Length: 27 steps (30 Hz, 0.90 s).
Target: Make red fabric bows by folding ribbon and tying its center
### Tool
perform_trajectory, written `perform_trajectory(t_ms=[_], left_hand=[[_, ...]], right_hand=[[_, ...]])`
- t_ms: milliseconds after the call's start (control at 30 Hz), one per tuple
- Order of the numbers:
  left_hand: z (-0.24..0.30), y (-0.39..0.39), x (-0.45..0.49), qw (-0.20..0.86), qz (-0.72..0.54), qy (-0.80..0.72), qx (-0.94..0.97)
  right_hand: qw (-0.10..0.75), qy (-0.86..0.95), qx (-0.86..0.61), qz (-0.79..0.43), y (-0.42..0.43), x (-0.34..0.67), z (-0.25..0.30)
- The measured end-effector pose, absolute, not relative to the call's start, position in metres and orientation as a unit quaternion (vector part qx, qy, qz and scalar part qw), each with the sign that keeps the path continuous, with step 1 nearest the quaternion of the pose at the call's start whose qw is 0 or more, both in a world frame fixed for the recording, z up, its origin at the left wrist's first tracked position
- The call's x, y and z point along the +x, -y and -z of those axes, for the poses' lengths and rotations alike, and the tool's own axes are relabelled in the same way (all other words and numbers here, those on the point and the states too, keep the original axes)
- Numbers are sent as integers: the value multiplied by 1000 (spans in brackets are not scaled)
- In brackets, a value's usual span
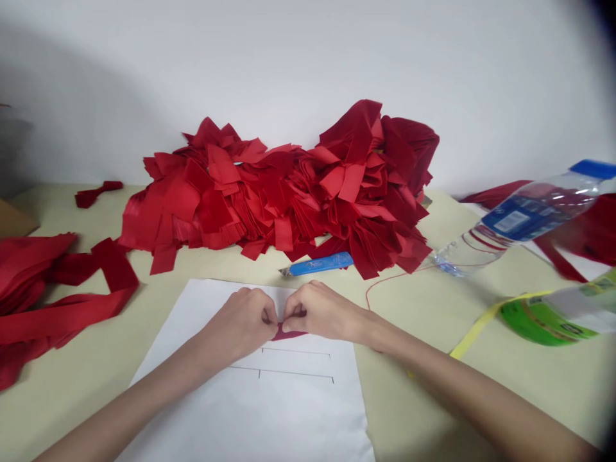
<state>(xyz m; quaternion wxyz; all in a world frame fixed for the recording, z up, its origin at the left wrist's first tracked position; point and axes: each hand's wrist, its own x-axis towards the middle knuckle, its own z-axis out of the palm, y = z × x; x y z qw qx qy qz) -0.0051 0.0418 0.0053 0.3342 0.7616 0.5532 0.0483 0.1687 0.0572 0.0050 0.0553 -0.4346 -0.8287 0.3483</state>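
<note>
Close together over a white sheet of paper (289,417), my left hand (245,319) and my right hand (325,312) pinch a small dark red ribbon piece (290,335). Both hands have their fingers curled in, thumbs pressed against the ribbon. Much of the ribbon is hidden behind the fingers. Black ruled lines with short end ticks show on the paper just below it. A blue utility knife (323,263) lies beyond my knuckles, its tip pointing left.
Behind stands a big heap of cut red ribbon pieces (269,199). Long red ribbon (72,314) lies at left, near a small red bow-shaped piece (97,192). At right are a tilted clear bottle (514,221), a green-based container (543,321), a yellow strip (476,330) and red thread (378,283).
</note>
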Motion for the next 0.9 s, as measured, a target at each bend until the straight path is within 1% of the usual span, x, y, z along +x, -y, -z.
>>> perform_trajectory(t_ms=[167,367,467,567,633,767,833,900], left_hand=[[-13,-48,-2,353,-18,-543,762],[-19,-76,7,364,48,-539,758],[-20,-79,7,359,54,-528,767],[-18,-65,2,342,13,-508,790],[-14,-52,-3,315,-34,-501,806],[5,-30,-12,249,-114,-490,828],[15,-24,-17,188,-159,-436,866],[24,-20,-21,104,-193,-367,904]], right_hand=[[33,824,-440,-355,-63,165,-6],[-5,836,-419,-355,-77,158,-8],[0,851,-399,-343,-73,161,-9],[25,864,-392,-315,-59,166,-6],[47,885,-388,-254,-47,170,0],[83,937,-333,-59,-30,173,15],[95,948,-303,8,-26,174,20],[107,953,-278,54,-24,176,21]])
